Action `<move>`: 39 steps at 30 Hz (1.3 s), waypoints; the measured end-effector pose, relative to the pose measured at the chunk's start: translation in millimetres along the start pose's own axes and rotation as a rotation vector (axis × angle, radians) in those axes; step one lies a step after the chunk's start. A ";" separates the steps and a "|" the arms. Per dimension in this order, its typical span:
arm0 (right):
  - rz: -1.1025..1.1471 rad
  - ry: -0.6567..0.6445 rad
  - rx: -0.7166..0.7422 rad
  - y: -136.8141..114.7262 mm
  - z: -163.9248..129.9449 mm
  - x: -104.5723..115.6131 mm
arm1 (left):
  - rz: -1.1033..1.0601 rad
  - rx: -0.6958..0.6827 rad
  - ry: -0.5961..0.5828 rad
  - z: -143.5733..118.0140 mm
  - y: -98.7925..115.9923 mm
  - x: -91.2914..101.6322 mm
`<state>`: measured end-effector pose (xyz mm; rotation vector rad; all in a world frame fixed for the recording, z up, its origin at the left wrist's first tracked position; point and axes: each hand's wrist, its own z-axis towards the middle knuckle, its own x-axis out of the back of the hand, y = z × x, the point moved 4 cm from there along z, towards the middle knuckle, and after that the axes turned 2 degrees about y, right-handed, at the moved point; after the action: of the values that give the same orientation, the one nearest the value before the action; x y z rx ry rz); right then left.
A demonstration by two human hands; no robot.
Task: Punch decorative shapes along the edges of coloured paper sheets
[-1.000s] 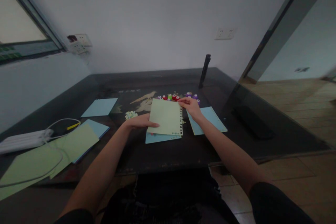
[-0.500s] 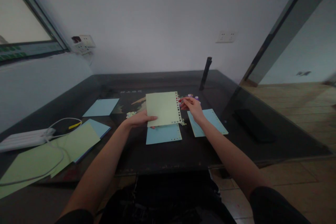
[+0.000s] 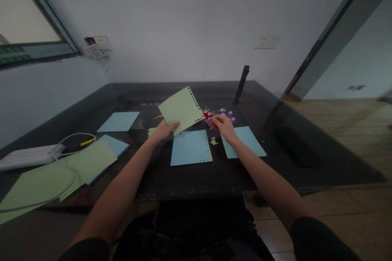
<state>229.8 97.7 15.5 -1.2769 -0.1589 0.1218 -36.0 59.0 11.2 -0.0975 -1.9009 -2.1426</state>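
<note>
My left hand [image 3: 163, 131] pinches a pale green paper sheet [image 3: 180, 110] by its lower corner, thumb on top. The sheet is tilted above the table, with small punched holes along its right and lower edges. To its right, my right hand [image 3: 223, 125] has its fingertips drawn together beside red craft punches [image 3: 208, 114] and purple craft punches [image 3: 230, 114]. What those fingers hold, if anything, is too small to tell. Below the green sheet lies a blue sheet [image 3: 191, 149] with punched edges. Another blue sheet [image 3: 246, 140] lies partly under my right forearm.
Small paper bits [image 3: 213, 141] lie between the blue sheets, with another pile [image 3: 151, 131] by my left hand. Farther left are a blue sheet [image 3: 119, 121], stacked green sheets [image 3: 88, 161] and a white power strip [image 3: 29, 157] with a cable. A black upright object [image 3: 241, 85] stands at back right.
My left hand has tilted the green sheet and moved it up and left, away from my right hand. More of the blue sheet, the paper bits and the red punches shows. My right hand has barely moved.
</note>
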 end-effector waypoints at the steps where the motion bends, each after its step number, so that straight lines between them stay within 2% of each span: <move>1: -0.003 -0.008 -0.002 0.1 0.0 -0.8 | 0.031 -0.010 -0.008 -0.1 1.0 -0.3; 8: -0.031 -0.061 -0.024 2.3 -1.5 -8.3 | 0.168 -0.013 -0.082 -2.7 5.0 -4.7; 14: -0.063 -0.116 -0.010 3.4 -5.5 -13.5 | 0.187 -0.028 -0.172 -6.7 9.3 -8.6; 18: -0.124 -0.124 -0.033 5.6 -6.1 -12.2 | 0.156 0.014 -0.098 -4.2 3.1 -2.1; 23: -0.200 -0.087 -0.030 10.6 -3.9 -6.7 | 0.000 0.092 0.114 -1.9 -1.2 10.1; 25: -0.244 -0.085 -0.019 11.8 -2.9 -6.2 | -0.045 0.120 0.160 -1.6 -1.2 12.2; 31: -0.438 -0.099 0.094 6.8 10.7 -11.3 | -0.182 0.137 0.161 0.8 -4.6 11.0; 39: -0.969 -0.024 0.181 1.7 64.1 -22.3 | -0.187 0.133 0.093 2.7 -9.1 4.4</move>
<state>196.0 154.6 30.8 -0.9072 -0.7474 -0.6655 -42.8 61.8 3.8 0.2106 -2.0629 -2.0867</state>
